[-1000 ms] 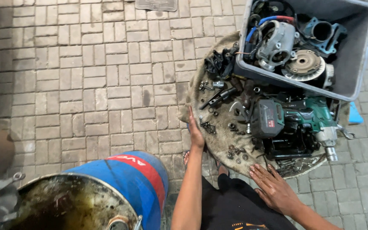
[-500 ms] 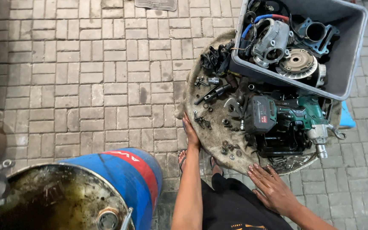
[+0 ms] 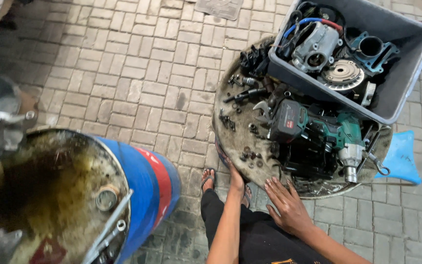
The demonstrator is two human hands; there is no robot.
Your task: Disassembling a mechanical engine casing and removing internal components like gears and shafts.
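Across the brick-paved floor [image 3: 123, 73], the biggest thing is a blue drum [image 3: 137, 181] with a red band at the near left, its rusty top stained with dark oil. Far right sits a grey plastic bin [image 3: 406, 73] packed with engine parts, resting on the far edge of a round metal tray [image 3: 230, 142]. On that tray lies a green and black power drill [image 3: 318, 129], with loose bolts [image 3: 250, 156] and a spanner [image 3: 262, 110] to its left. A blue plastic piece [image 3: 401, 156] pokes out at the tray's right. Both hands rest on the tray's near rim: the left hand [image 3: 235, 178] curls over the edge, fingers hooked on it, while the right hand [image 3: 286, 205] lies flat, fingers spread, pinching nothing.
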